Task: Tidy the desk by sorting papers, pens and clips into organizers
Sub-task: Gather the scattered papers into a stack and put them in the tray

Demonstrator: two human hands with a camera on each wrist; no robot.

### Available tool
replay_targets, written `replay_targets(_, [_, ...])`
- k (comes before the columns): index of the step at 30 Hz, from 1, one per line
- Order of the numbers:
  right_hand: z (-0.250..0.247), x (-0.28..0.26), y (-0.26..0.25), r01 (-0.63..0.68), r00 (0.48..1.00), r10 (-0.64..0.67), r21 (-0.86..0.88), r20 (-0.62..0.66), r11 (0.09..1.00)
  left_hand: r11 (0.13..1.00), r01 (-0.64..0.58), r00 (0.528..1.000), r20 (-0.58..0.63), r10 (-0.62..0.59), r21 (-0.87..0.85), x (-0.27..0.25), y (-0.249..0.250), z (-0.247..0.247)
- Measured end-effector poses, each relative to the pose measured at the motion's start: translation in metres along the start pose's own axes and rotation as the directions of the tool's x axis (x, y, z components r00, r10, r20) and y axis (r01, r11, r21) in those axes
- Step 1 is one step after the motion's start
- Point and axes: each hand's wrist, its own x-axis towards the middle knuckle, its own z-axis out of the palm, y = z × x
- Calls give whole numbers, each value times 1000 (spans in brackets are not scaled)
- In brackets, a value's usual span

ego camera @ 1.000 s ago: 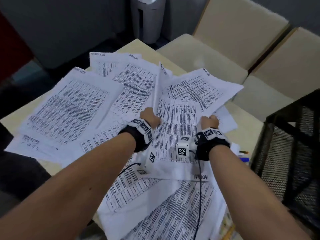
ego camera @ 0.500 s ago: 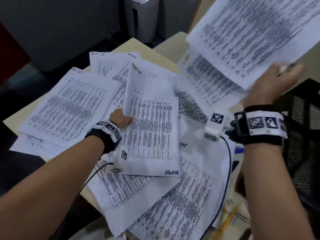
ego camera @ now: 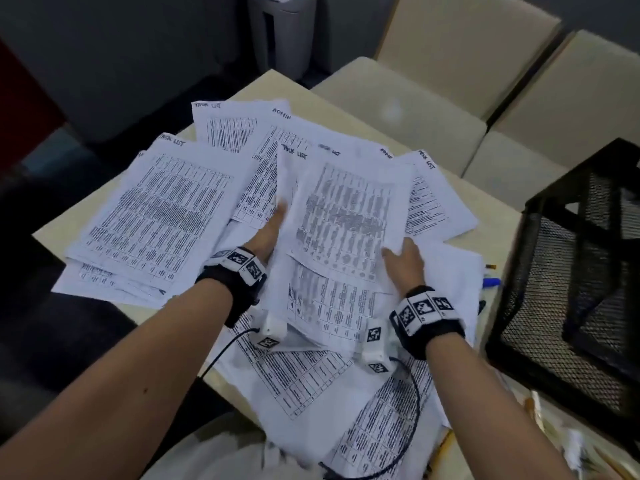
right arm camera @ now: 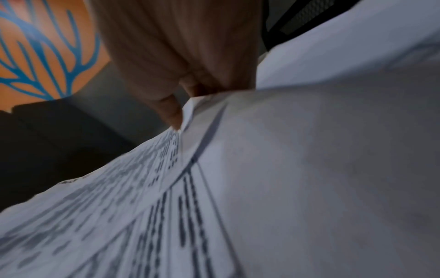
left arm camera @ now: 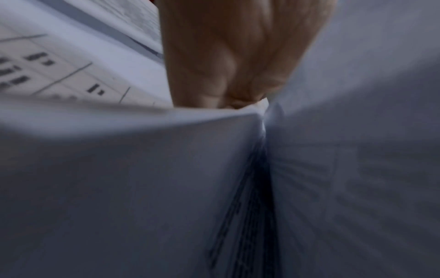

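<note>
Many printed sheets (ego camera: 156,216) headed "TASK LIST" or "ADMIN" lie scattered over the beige desk (ego camera: 493,209). In the middle I hold a small stack of sheets (ego camera: 343,220), tilted up off the pile, with a "TASK LIST" page on top. My left hand (ego camera: 272,233) grips its left edge, fingers tucked behind the paper (left arm camera: 238,56). My right hand (ego camera: 403,265) pinches the lower right edge, thumb on the printed side (right arm camera: 171,111). Paper hides most of the fingers of both hands.
A black mesh organizer (ego camera: 571,271) stands at the desk's right edge. A blue pen (ego camera: 490,282) lies between it and the papers, and a yellow pencil (ego camera: 446,445) lies at the near right. Cream chairs (ego camera: 415,109) stand beyond the desk.
My right hand has come down from high on the right and laid its lifted sheet onto the sheet in my left hand. Both hands now hold them together at the centre.
</note>
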Motion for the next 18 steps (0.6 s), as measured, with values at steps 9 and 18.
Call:
replay_targets(9, [-45, -37, -60, 354, 900, -295, 147, -320, 923, 713, -415, 837, -70, 542, 566, -41, 48, 32])
replay_targets(18, [-116, -101, -123, 714, 689, -400, 474, -604, 515, 429, -868, 432, -44, 901, 249, -126, 119, 37])
